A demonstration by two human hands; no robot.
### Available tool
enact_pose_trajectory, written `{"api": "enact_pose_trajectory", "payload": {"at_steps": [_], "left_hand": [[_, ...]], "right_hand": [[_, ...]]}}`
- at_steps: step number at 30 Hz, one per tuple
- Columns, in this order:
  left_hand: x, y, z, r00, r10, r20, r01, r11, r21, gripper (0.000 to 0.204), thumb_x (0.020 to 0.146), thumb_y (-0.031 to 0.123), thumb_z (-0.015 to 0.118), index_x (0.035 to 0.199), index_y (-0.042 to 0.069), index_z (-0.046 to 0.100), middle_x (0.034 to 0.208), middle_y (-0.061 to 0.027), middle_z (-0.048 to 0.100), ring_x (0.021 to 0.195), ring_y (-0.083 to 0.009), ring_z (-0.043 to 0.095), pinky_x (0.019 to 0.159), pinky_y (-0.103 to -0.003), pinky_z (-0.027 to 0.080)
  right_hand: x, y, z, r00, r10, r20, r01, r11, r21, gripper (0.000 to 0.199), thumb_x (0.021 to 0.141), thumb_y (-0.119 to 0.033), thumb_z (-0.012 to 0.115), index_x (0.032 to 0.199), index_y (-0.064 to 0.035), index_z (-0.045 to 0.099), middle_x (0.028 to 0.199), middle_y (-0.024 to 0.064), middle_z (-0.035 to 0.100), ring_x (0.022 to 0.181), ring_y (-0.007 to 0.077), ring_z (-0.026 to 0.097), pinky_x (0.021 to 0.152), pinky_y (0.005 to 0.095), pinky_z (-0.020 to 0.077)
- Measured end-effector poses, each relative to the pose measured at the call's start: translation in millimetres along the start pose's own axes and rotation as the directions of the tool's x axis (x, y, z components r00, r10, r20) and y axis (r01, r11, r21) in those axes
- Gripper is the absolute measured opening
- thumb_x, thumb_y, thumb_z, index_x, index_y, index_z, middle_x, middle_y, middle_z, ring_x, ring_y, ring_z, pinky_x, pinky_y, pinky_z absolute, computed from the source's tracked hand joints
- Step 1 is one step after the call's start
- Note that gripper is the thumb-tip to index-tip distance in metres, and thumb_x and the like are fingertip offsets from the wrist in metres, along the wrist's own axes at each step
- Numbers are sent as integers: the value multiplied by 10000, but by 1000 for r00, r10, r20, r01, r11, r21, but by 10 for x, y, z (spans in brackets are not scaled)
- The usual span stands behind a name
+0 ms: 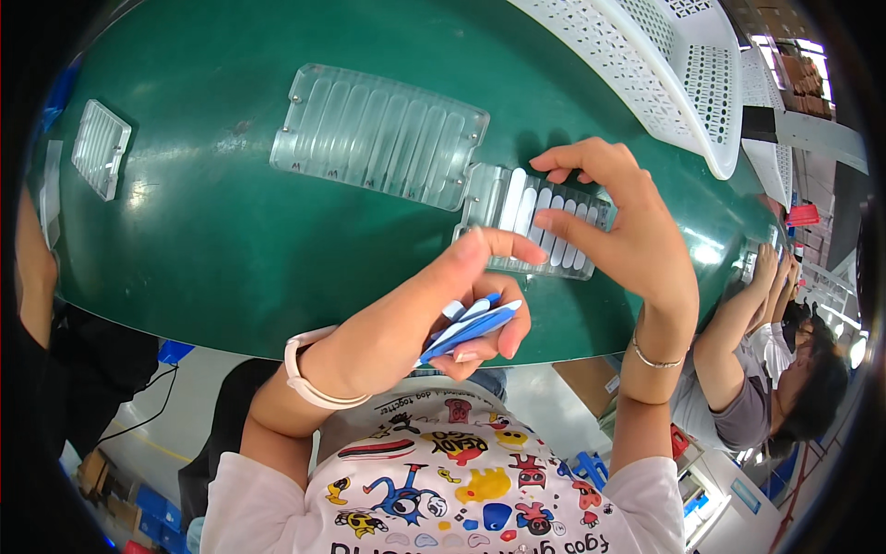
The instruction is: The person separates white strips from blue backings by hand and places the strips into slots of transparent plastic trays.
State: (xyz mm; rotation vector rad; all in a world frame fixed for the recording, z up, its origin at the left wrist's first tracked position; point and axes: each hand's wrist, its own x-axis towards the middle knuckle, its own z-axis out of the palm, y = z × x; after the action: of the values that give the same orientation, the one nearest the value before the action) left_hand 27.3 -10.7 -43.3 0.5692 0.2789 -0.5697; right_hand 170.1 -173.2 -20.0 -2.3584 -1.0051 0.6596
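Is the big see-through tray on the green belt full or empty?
Empty. The big clear tray shows only bare grooves, while the smaller tray under the right hand holds white sticks in its slots.

"Where is there room on the green belt (212,249)?"

"On the left and in the middle, near the front edge. It is bare there, so a hand can slide across."

"What is in the way?"

"A big clear tray (378,134) lies farther back. A small clear tray (535,222) sits just beside it on the right, with the right hand (618,226) over it. The left hand (461,305) blocks the front edge with its blue and white sticks (471,323). A white basket (683,65) fills the far right. A little tray (100,148) sits at the far left."
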Motion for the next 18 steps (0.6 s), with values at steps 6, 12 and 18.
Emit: {"api": "enact_pose_trajectory", "payload": {"at_steps": [6,12,18], "left_hand": [[19,-4,-29,998,55,-38,-59,994,-90,841,885,730,140,1313,33,335,774,-150,534,481,-80,329,431,-221,259],[34,-61,-80,992,104,-69,-112,988,-109,764,921,657,267,1337,16,283,789,-133,536,507,-84,365,427,-219,278],[36,-25,-8,994,83,-74,-82,996,18,427,949,219,493,1297,-13,407,811,-121,562,558,-53,390,427,-185,265]], "right_hand": [[-115,-143,83,983,-67,-168,61,997,-41,232,737,-114,729,955,-89,654,923,28,604,892,204,533,805,331,364],[-236,-349,219,991,-132,-20,130,914,385,213,672,-68,758,857,-29,660,868,77,613,808,179,567,740,279,439],[-217,-265,89,991,-97,-94,127,910,396,78,756,-1,660,834,-2,654,726,67,622,653,150,557,633,277,444]]}}
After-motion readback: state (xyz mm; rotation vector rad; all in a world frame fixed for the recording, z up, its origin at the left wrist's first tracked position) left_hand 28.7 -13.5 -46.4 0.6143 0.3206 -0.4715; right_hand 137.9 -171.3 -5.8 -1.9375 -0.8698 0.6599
